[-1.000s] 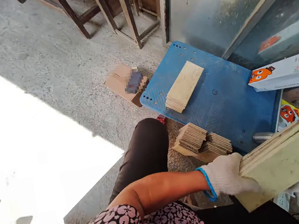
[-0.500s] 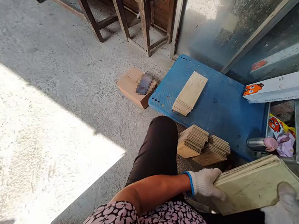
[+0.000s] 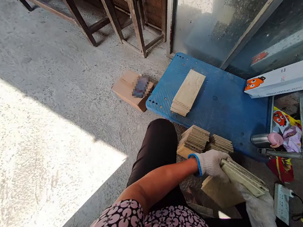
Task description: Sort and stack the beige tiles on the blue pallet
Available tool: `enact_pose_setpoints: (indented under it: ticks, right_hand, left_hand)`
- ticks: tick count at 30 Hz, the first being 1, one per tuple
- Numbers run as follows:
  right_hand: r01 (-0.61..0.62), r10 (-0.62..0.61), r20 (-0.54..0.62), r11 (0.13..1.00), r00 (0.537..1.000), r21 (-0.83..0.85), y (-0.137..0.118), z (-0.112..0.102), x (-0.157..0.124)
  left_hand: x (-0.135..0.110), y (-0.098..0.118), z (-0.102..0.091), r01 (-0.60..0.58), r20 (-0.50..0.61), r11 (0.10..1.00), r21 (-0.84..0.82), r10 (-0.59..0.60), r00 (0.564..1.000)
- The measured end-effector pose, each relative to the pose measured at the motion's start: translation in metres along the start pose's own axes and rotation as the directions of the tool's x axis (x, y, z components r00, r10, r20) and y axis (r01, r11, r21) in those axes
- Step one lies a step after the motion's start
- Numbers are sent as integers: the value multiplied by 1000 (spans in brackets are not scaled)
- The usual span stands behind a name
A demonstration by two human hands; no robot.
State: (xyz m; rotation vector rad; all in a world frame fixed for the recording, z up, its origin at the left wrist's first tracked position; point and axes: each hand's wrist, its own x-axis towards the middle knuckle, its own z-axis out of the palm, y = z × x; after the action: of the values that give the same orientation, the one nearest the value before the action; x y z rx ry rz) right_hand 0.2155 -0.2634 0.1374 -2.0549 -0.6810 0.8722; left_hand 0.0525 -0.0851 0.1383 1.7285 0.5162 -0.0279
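Observation:
My left hand, in a white knit glove with a blue cuff, is closed around the far end of several thin plywood boards. My right hand, also gloved, grips their near end. The boards are tilted on edge over my lap. A broad pale wood face shows below them, partly behind my hands; whether it belongs to the same bundle I cannot tell. Just beyond my left hand stand two stacks of boards, a larger stack and a smaller stack.
A blue plastic platform carries another plywood stack. Left of it lies a cardboard box with a blurred item on top. To the right are a white paper bag, a metal flask and a power strip.
The held boards have swung from lying broad face up to standing on edge, and moved left. My right hand has moved left and up, closer to my left hand. The power strip now shows.

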Motion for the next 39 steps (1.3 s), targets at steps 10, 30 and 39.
enact_pose_setpoints:
  ticks: [10,30,39]
  right_hand:
    - [-256,248,71,955,966,151,17,-2,8]
    - [471,97,583,490,806,-733,-2,-18,33]
    - [446,337,598,429,727,-785,18,22,45]
  left_hand:
    - [17,-30,43,10,38,973,231,-19,999]
    - [23,-42,74,120,108,922,369,-171,979]
    - [30,-64,89,229,139,917,325,-286,948]
